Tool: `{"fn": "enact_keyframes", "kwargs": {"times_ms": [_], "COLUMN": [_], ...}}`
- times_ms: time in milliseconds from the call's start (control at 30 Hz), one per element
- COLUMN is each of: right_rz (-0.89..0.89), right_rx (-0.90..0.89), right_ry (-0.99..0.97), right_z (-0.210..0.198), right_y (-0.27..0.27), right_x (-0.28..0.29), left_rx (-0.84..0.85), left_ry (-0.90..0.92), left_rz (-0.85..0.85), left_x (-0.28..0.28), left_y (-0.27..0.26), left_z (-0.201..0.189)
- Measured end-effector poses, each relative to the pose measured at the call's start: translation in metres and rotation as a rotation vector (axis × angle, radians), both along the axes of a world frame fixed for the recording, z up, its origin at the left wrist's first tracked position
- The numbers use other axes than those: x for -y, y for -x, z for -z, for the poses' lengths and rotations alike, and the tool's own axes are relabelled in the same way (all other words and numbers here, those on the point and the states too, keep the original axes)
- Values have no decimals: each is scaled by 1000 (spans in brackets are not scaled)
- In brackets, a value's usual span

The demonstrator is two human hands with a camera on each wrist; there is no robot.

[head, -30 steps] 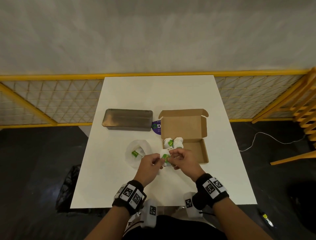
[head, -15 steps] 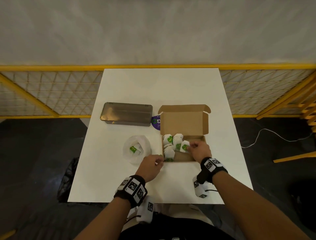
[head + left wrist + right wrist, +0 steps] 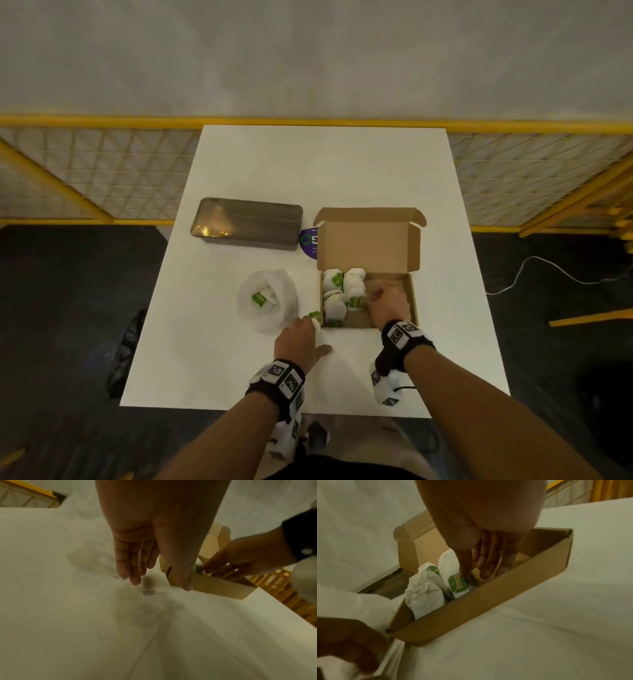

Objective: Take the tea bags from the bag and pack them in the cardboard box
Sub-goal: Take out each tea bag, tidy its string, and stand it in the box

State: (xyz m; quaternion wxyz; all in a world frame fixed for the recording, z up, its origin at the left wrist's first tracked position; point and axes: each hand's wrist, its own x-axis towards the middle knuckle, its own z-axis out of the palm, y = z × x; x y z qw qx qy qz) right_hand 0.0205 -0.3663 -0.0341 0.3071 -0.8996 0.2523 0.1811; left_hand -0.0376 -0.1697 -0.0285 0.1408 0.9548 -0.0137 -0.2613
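The right hand (image 3: 388, 305) is lowered into the open cardboard box (image 3: 412, 301), fingers extended and touching a tea bag (image 3: 458, 585) among those packed at its left end. The left hand (image 3: 296, 339), fingers relaxed, rests beside the plastic bag (image 3: 267, 301) near the table's (image 3: 325, 164) front edge.

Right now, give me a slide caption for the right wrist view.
Right hand reaches into the cardboard box, thumb touching a tea bag's green tag beside the other packed tea bags.
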Motion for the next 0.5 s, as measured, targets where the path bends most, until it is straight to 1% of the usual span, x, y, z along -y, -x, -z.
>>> {"fn": "enact_keyframes", "kwargs": {"times_ms": [67, 167, 267, 367, 433, 500], "right_rz": [37, 51, 49, 12, -55, -135], "right_rx": [11, 63, 110, 142, 172, 246], "right_ry": [-2, 2, 31, 53, 28, -54], "right_z": [0, -3, -13, -24, -30, -37], "right_y": [3, 9, 15, 20, 26, 33], "right_x": [5, 14, 15, 6, -6, -21], "left_rx": [-1, 41, 96, 96, 63, 41], "left_ry": [-12, -44, -76, -74, -46, 42], "left_rz": [7, 13, 32, 24, -39, -165], "left_x": [6, 8, 5, -2, -10, -21], "left_y": [-1, -1, -1, 0, 1, 1], "left_z": [8, 19, 18, 12, 6, -2]}}
